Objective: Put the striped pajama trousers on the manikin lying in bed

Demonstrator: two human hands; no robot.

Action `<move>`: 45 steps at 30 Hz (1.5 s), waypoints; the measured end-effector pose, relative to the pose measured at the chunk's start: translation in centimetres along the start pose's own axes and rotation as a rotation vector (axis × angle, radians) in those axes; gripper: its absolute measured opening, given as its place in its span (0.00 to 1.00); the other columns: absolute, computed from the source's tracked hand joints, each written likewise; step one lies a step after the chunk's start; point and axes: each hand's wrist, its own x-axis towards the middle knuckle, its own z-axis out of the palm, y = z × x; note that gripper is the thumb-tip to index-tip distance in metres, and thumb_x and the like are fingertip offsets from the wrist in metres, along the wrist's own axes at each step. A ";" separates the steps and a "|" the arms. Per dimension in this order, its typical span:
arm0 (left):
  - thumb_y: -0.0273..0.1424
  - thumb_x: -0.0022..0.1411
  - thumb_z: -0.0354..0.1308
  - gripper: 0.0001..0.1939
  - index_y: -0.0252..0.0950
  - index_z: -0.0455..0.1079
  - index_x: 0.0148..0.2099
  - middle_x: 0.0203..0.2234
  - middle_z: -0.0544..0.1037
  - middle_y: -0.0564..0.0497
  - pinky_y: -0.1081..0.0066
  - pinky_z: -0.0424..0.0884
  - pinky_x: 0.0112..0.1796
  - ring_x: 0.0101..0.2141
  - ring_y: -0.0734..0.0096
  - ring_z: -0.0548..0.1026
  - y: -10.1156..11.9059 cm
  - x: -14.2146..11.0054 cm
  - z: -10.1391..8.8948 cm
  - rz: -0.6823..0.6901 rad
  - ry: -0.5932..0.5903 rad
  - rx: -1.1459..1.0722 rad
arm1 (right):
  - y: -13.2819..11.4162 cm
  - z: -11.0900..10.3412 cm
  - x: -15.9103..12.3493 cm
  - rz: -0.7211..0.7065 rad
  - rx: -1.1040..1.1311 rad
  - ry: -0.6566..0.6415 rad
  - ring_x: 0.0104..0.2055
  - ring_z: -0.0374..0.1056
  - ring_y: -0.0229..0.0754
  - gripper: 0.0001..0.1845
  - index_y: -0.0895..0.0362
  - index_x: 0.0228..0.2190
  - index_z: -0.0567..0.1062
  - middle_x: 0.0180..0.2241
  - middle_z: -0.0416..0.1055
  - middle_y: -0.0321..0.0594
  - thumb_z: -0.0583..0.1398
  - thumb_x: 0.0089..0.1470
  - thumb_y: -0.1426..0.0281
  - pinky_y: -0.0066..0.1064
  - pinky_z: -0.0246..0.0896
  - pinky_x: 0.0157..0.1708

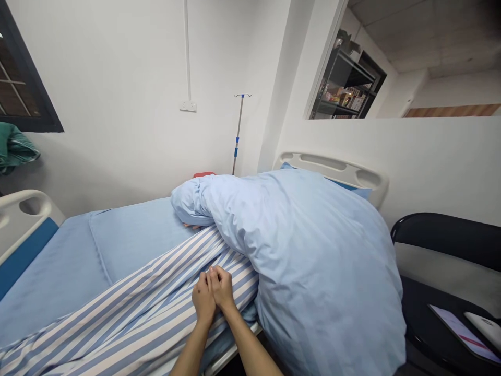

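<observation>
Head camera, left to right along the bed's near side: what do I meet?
White bed-end board → plain blue sheet → blue-and-white striped sheet → left hand → right hand → light blue duvet → black chair → white phone

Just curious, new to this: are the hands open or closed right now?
Left hand: fingers curled on the striped cloth; grip unclear.
Right hand: fingers curled, pressed against the left; grip unclear.
</observation>
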 end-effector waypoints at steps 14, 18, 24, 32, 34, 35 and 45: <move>0.34 0.63 0.41 0.13 0.37 0.65 0.34 0.26 0.75 0.49 0.73 0.55 0.29 0.29 0.70 0.72 -0.1 -0.3 0.0 -0.001 -0.043 0.255 | 0.5 -0.1 0.5 -0.001 -0.180 -0.082 0.20 0.53 0.33 0.20 0.56 0.17 0.59 0.15 0.58 0.31 0.45 0.58 0.63 0.26 0.44 0.22; 0.33 0.63 0.41 0.14 0.37 0.66 0.34 0.27 0.76 0.48 0.72 0.55 0.29 0.30 0.69 0.72 0.3 -0.3 -0.2 -0.026 -0.073 0.259 | -1.4 -1.9 2.0 -0.097 -0.375 -0.204 0.20 0.54 0.34 0.21 0.56 0.17 0.64 0.16 0.61 0.34 0.46 0.58 0.64 0.27 0.42 0.23; 0.32 0.62 0.42 0.13 0.38 0.66 0.30 0.26 0.76 0.50 0.71 0.53 0.28 0.29 0.69 0.72 1.0 -0.4 -0.4 -0.024 -0.062 0.275 | -3.9 -3.7 4.3 -0.221 -0.438 -0.180 0.19 0.53 0.33 0.21 0.56 0.19 0.65 0.15 0.61 0.33 0.45 0.59 0.64 0.28 0.41 0.23; 0.33 0.61 0.42 0.14 0.38 0.66 0.29 0.26 0.76 0.49 0.71 0.52 0.28 0.29 0.69 0.71 1.2 -0.7 -0.1 -0.004 -0.076 0.303 | 1.9 -2.4 2.3 -0.118 -0.590 -0.068 0.20 0.57 0.34 0.19 0.56 0.19 0.65 0.17 0.66 0.36 0.46 0.58 0.67 0.30 0.39 0.25; 0.33 0.61 0.41 0.14 0.38 0.66 0.30 0.26 0.76 0.49 0.71 0.52 0.28 0.29 0.69 0.72 1.2 -0.7 0.0 0.010 -0.087 0.312 | 2.1 -2.3 2.1 -0.123 -0.597 -0.075 0.21 0.58 0.34 0.19 0.56 0.19 0.66 0.18 0.67 0.36 0.46 0.58 0.68 0.30 0.39 0.25; 0.33 0.61 0.41 0.14 0.38 0.66 0.30 0.26 0.76 0.49 0.71 0.52 0.28 0.30 0.68 0.72 1.2 -0.7 0.0 0.015 -0.092 0.312 | 2.0 -2.3 2.1 -0.128 -0.598 -0.078 0.21 0.58 0.34 0.19 0.56 0.19 0.66 0.18 0.67 0.36 0.46 0.58 0.68 0.30 0.39 0.25; 0.35 0.59 0.43 0.13 0.38 0.66 0.29 0.29 0.77 0.47 0.71 0.57 0.32 0.34 0.65 0.72 1.5 0.1 -0.8 -0.040 -0.208 0.219 | 1.5 -2.6 2.1 -0.120 -0.489 -0.034 0.21 0.58 0.35 0.19 0.57 0.19 0.65 0.17 0.66 0.36 0.46 0.58 0.67 0.28 0.41 0.25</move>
